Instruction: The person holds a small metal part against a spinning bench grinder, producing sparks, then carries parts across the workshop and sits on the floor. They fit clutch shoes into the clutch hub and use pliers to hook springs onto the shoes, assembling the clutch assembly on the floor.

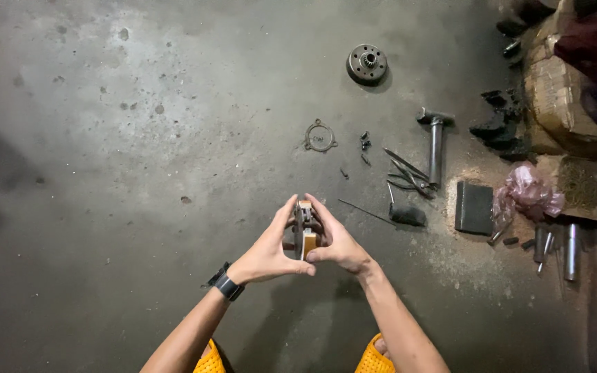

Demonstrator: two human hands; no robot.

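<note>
Head view, small grey metal part with tan face, left hand and right hand grips closed around it

Both forearms reach forward; left hand and right hand meet, fingertips pinched together.

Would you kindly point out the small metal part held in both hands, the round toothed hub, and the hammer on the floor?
small metal part (305, 224), head view, on its grey upper body.
round toothed hub (367, 63), head view, near its centre bore.
hammer (436, 148), head view, on the handle's middle.
</note>
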